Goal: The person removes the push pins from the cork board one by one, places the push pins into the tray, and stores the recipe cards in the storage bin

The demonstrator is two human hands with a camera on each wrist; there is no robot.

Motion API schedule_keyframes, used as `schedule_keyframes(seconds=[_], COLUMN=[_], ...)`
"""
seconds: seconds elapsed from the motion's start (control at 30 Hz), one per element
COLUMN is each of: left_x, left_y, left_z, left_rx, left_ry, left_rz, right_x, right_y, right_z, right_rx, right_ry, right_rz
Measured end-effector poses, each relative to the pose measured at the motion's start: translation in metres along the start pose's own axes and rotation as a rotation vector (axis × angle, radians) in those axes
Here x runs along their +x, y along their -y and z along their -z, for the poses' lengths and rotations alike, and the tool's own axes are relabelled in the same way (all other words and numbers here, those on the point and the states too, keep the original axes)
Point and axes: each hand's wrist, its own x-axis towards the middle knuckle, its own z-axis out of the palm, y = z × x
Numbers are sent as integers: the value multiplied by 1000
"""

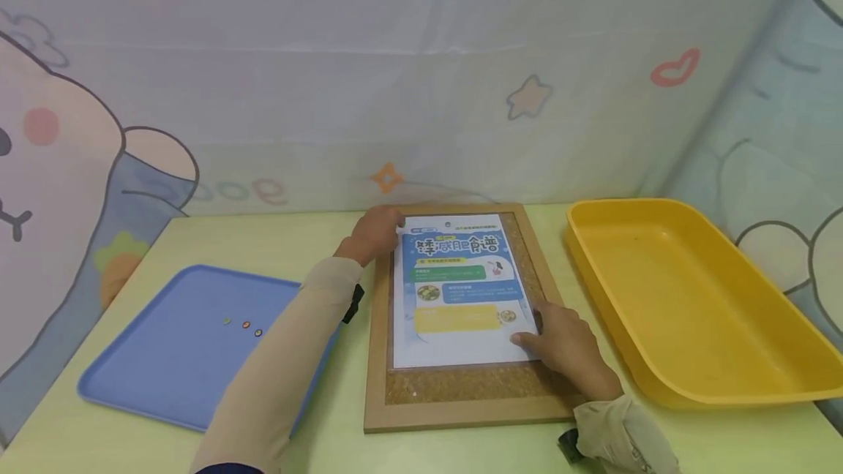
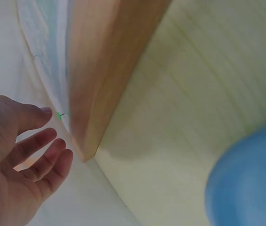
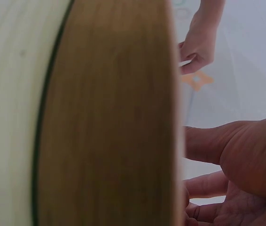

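Observation:
A printed sheet (image 1: 461,350) with blue, green and yellow panels lies on a wood-framed cork board (image 1: 461,386). My left hand (image 1: 377,231) is at the sheet's upper left corner. In the left wrist view, the left hand (image 2: 15,160) has its thumb and fingers spread apart and loosely bent, and a small green thing with a thin dark point (image 2: 59,115) shows beside the thumb tip. My right hand (image 1: 566,342) rests at the sheet's lower right edge, its thumb lying over the paper. The board's frame (image 3: 109,113) hides part of the right hand's fingertips in the right wrist view.
Left of the board, a blue tray (image 1: 171,350) holds several tiny coloured pieces (image 1: 246,325), partly behind my left forearm. To the right stands a deep yellow tray (image 1: 698,298). Behind the pale table (image 1: 329,452) hangs a printed curtain (image 1: 421,93).

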Motion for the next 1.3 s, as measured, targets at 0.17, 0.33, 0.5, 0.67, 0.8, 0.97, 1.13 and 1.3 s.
schedule_keyframes(seconds=[0.17,0.33,0.5,0.67,0.8,0.97,1.13,1.3], left_x=[6,12,13,17,21,26,30,33], left_y=[-1,-2,-3,-2,-3,-3,-4,-8], left_z=[-4,-9,-11,-12,-12,-14,-17,-17], left_rx=[63,118,127,117,111,108,69,43], left_ry=[-19,-20,-2,28,34,29,14,1], left_rz=[-32,-55,-69,-38,-42,-35,-24,-16], right_x=[0,-1,0,-1,-1,0,0,0], right_y=[-1,-1,-1,0,0,1,0,-1], right_z=[0,0,-1,-2,-2,-2,-2,-1], right_rx=[0,-6,2,7,8,14,12,10], right_ry=[-6,-9,-10,-13,-19,-21,-20,-19], right_rz=[1,-1,13,25,23,23,13,2])
